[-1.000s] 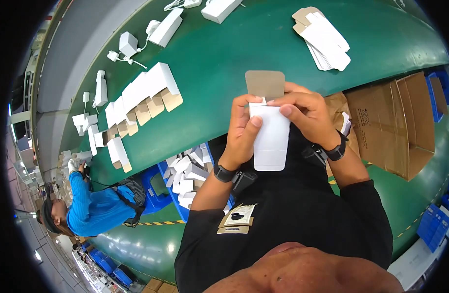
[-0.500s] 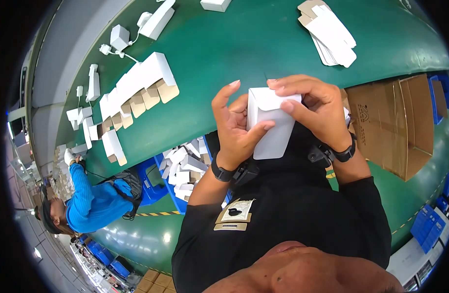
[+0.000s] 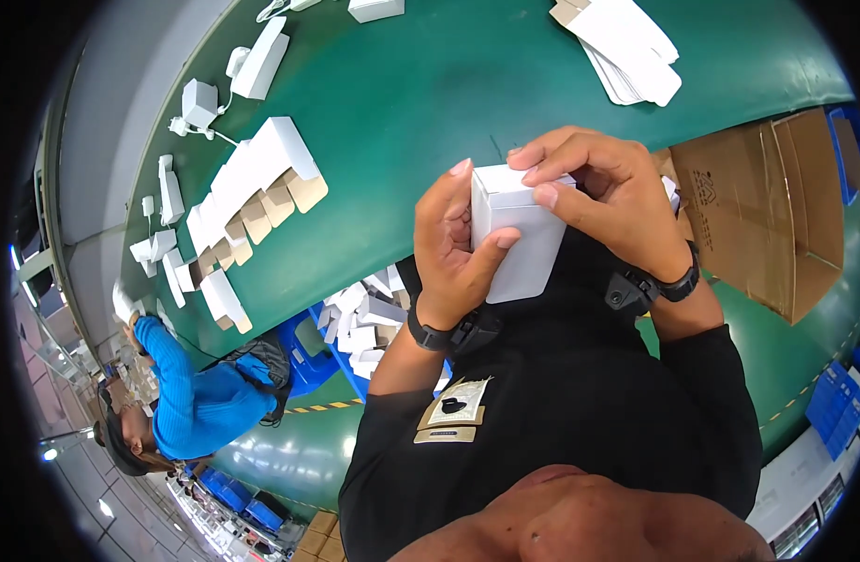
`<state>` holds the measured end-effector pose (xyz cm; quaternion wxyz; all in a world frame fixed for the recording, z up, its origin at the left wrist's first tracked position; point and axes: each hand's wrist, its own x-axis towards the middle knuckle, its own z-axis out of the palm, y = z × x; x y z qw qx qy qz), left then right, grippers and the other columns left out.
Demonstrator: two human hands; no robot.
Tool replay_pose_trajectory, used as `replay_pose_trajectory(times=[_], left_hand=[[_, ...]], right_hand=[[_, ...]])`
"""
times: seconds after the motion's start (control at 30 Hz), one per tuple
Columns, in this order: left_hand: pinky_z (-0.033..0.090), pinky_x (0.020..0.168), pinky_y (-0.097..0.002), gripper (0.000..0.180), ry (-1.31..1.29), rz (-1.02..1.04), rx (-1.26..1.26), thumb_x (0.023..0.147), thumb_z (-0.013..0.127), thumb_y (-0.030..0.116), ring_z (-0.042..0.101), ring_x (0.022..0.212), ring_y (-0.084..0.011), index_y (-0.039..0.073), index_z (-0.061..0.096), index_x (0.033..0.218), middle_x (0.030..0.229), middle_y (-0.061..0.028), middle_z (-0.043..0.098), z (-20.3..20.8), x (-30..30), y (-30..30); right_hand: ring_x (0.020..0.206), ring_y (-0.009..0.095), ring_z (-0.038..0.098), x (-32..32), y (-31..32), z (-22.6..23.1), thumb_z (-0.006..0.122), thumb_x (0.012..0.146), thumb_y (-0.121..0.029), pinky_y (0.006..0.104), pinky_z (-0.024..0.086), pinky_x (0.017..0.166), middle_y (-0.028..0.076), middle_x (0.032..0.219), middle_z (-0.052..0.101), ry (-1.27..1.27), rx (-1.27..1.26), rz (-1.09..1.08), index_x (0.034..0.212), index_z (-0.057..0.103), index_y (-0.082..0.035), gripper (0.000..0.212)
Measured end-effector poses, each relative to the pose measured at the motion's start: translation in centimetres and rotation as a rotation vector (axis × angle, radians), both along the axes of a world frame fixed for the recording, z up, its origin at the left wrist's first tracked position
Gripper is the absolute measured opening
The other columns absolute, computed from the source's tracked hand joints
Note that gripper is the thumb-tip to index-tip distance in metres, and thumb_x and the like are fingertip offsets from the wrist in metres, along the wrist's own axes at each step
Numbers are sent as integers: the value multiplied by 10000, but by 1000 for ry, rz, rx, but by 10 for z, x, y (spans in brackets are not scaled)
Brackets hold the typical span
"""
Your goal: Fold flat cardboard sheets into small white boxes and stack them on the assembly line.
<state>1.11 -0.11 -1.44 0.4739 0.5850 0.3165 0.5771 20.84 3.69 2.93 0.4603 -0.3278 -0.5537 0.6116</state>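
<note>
A small white carton (image 3: 525, 245) is held upright in front of my chest, near the edge of the green table. Round its left side, my left hand (image 3: 456, 248) grips it, thumb on the front face and fingers along the far left side. My right hand (image 3: 603, 192) pinches the top right corner, with the thumb on the front edge and fingers on the top flap. That flap lies folded down across the carton's top. What the carton contains is hidden.
On the green table (image 3: 402, 112), a row of open white cartons (image 3: 257, 187) stands left and flat white carton blanks (image 3: 626, 51) lie far right. A blue bin (image 3: 360, 332) holds white boxes. A brown cardboard box (image 3: 757, 215) is at right. A co-worker in blue (image 3: 210, 407) works at left.
The carton's top flap, whose tongue hung over the front before, is now tucked in and the top is flat. My right fingers have pressed along its edge. The view has shifted slightly.
</note>
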Motion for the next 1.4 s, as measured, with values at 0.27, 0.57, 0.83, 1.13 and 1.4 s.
replay_pose_trajectory(times=[0.27,0.57,0.83,1.13,1.4], left_hand=[[492,811,-272,364,3,-46,-158,991,565,100,585,987,-153,27,402,1307,1211,-138,555,2,21,38],[449,765,-227,234,108,139,-118,1048,446,175,554,931,-101,50,424,1245,1023,-74,601,11,6,148],[460,861,-309,289,-271,261,-351,1033,480,199,548,987,-143,52,404,1271,1099,-99,579,-28,15,234],[408,1008,-379,606,33,604,-340,995,528,236,495,1174,-268,51,229,1489,1293,-172,494,-15,-69,321],[363,1075,-387,756,-326,-94,-427,931,658,345,443,1312,-229,80,260,1517,1482,-151,400,26,37,85]], right_hand=[[1276,336,530,19,21,-23,685,865,-76,432,415,1059,175,1285,626,-271,372,-104,1122,686,-19,263],[1328,395,444,75,56,-36,713,849,-197,455,349,1102,176,1364,559,-988,474,-559,1248,622,-53,433],[1260,402,493,83,63,-48,722,819,-204,480,390,1052,187,1317,584,-1256,587,-656,1201,643,-43,422],[1125,355,608,66,51,-59,658,866,-128,471,417,1011,171,1107,691,-1170,584,-680,1091,688,-14,254],[1023,326,661,18,6,-6,624,878,-45,416,503,900,165,1088,702,-833,787,-746,1060,696,-2,201]])
